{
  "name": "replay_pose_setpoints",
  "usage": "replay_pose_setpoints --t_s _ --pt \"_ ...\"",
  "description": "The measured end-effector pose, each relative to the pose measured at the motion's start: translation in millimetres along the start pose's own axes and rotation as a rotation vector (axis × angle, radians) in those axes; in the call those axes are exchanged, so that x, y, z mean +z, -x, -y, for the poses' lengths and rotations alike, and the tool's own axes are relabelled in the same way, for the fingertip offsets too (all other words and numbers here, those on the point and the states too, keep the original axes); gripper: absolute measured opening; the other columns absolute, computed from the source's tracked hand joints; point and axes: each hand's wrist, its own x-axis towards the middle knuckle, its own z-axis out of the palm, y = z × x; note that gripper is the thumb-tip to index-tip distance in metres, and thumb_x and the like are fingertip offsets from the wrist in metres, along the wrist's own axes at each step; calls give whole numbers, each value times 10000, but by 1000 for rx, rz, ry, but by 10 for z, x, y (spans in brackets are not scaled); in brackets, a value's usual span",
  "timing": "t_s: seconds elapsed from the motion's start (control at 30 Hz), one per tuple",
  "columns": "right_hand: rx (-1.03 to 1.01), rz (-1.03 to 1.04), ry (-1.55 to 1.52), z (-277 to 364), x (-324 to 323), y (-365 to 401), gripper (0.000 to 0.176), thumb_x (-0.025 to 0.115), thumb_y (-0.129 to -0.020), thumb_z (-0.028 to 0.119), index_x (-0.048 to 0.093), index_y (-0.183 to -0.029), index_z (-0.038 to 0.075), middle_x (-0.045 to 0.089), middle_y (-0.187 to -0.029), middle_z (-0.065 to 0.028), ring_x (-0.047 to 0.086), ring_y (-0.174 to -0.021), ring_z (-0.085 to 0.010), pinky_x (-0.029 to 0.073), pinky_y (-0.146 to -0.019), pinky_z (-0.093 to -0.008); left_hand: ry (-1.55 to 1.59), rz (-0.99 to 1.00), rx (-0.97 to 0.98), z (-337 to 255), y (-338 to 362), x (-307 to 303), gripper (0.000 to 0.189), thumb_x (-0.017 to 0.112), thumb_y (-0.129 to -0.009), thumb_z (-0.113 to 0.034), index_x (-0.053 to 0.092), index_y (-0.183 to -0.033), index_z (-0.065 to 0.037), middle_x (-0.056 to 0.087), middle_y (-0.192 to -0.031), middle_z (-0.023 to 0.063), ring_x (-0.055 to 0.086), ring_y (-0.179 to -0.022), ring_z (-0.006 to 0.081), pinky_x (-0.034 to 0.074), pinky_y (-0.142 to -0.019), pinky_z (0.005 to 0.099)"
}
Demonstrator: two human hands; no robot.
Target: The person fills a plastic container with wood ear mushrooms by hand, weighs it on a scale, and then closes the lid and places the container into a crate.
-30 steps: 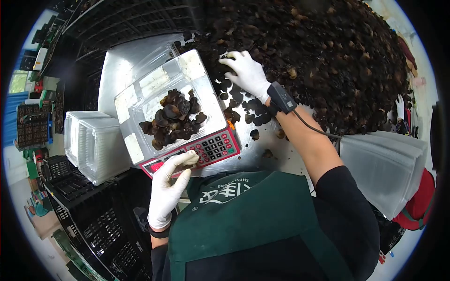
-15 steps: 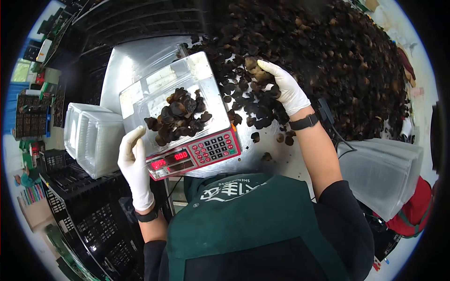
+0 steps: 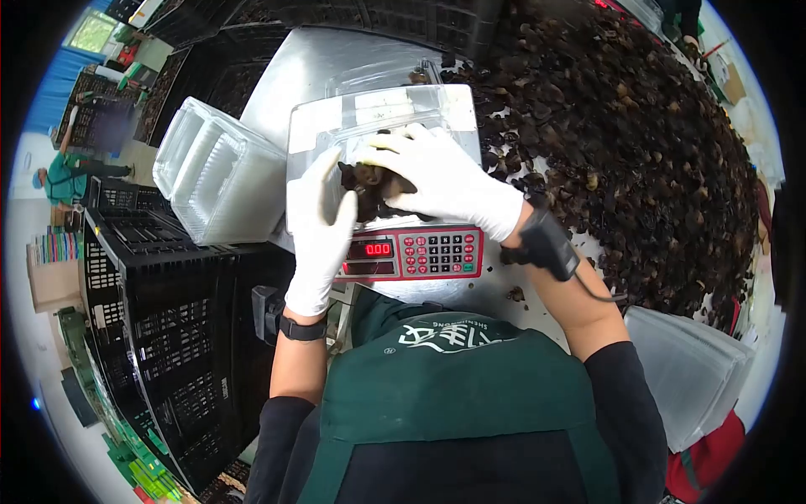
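Observation:
A red-framed digital scale (image 3: 441, 254) bears a clear plastic tray with dark brown wood ear mushrooms (image 3: 367, 178) in it. Its display shows 0.00. My right hand (image 3: 445, 178), in a white glove, is cupped over the mushrooms from the right, with some between its fingers and thumb. On the left of the pile is my left hand (image 3: 321, 239), also gloved, its thumb and fingers apart and its fingertips close to the mushrooms. Both hands partly hide the tray and the pile.
A large heap of wood ear mushrooms (image 3: 621, 160) spreads over the metal table on the right. Stacked clear trays (image 3: 222, 172) stand left of the scale, and more clear containers (image 3: 684, 370) at lower right. Black crates (image 3: 172, 336) stand at left; a person in green (image 3: 67, 176) is beyond.
My right hand has moved left from the heap to the pile on the scale. My left hand has come from the scale's front corner to the pile. The view has shifted.

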Motion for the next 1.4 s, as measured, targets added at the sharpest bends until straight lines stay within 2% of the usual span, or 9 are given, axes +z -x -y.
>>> replay_pose_setpoints --t_s 0.17,0.33,0.43,0.6,0.8,0.93,1.17,1.3,1.4 --pt "120 24 -185 72 -292 81 721 749 -774 251 491 -1436 132 469 -1477 -173 437 -1367 -364 362 -1141 -460 70 44 26 26 45 112 610 629 -830 42 492 -1421 -25 554 -1343 166 497 -1273 297 384 -1099 387" --pt "250 -227 -259 16 -613 328 602 756 -777 140 579 -1351 100 539 -1387 -139 524 -1288 -304 442 -1078 -388 -135 96 74 -46 16 13 618 624 -824 54 487 -1421 -23 531 -1384 159 492 -1294 299 380 -1113 389" --pt "582 -421 -304 -253 -677 729 421 722 -841 63 643 -1254 56 645 -1235 -75 625 -947 -125 524 -872 -282 -113 2 151 -55 -22 20 661 647 -744 28 544 -1390 -70 584 -1343 149 550 -1130 329 408 -1023 409" --pt "955 -565 -86 -812 -608 1682 310 698 -876 92 696 -1183 51 732 -1071 -52 625 -766 -90 522 -765 -250 114 198 99 -237 -237 87 766 801 -745 -98 488 -1443 -65 468 -1453 201 458 -1358 345 373 -1135 423" --pt "802 -543 -32 -951 -523 1572 317 702 -848 93 691 -1163 59 707 -1059 -64 638 -801 -141 526 -762 -263 -219 367 232 -364 -449 262 902 869 -637 -149 480 -1447 -74 447 -1480 206 379 -1410 383 331 -1160 454" --pt "594 -311 247 -1258 -418 1104 555 729 -787 180 601 -1326 132 580 -1330 -106 537 -1220 -306 452 -1035 -403 -248 393 208 -403 -472 278 930 884 -600 -89 476 -1435 -51 451 -1476 203 384 -1405 388 337 -1156 456" --pt "547 56 531 -1838 17 355 703 805 -780 329 513 -1419 353 372 -1570 -73 377 -1422 -312 372 -1069 -646 -226 353 175 -379 -465 209 1021 925 -554 -173 466 -1463 -95 488 -1467 170 483 -1350 345 415 -1111 429" --pt "449 -126 248 -1991 59 486 209 707 -829 163 695 -1026 95 611 -1234 -91 586 -1142 -299 506 -929 -389 -175 298 182 -391 -442 164 976 924 -573 -211 499 -1445 -101 515 -1454 167 537 -1310 341 451 -1082 423" --pt "432 -213 259 -2039 -101 752 95 693 -839 102 680 -922 60 667 -1008 -99 652 -970 -279 528 -835 -362 -107 278 185 -337 -400 124 917 913 -604 -204 522 -1426 -87 533 -1436 165 557 -1282 337 458 -1066 412"
